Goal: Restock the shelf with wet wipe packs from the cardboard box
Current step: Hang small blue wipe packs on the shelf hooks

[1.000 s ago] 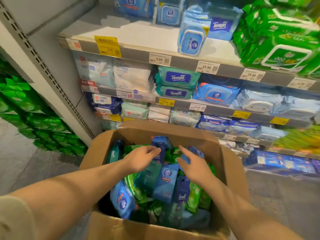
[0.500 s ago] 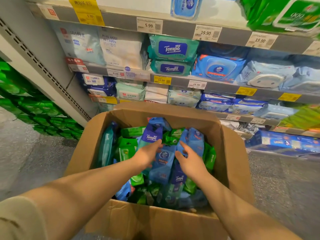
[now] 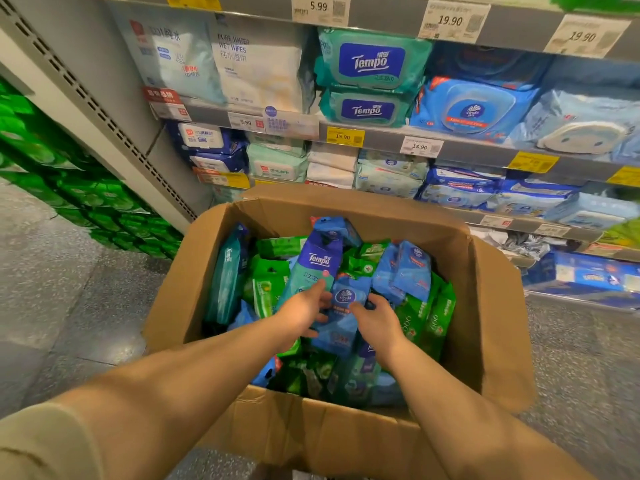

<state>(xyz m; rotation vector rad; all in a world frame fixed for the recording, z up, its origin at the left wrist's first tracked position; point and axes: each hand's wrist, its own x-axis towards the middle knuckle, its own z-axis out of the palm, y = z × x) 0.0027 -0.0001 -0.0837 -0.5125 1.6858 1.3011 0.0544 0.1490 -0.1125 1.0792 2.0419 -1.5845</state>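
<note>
Both hands closed in from 12 o'clock of the pile onto one blue pack since a second ago.
Left hand [image 3: 304, 308] and right hand [image 3: 375, 318] pinch the blue pack [image 3: 341, 317] from either side, mid-box [image 3: 498, 306]; teal Tempo pack [image 3: 317, 268] just at its 11 o'clock; shelf [image 3: 464, 148] beyond at 12.

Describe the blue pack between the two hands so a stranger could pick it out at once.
Start at the open cardboard box below the shelves. Both hands reach into its middle; the pack lies between the left hand and the right hand. Unlike the teal Tempo pack beside it, it is light blue with a round dark-blue logo.
</note>
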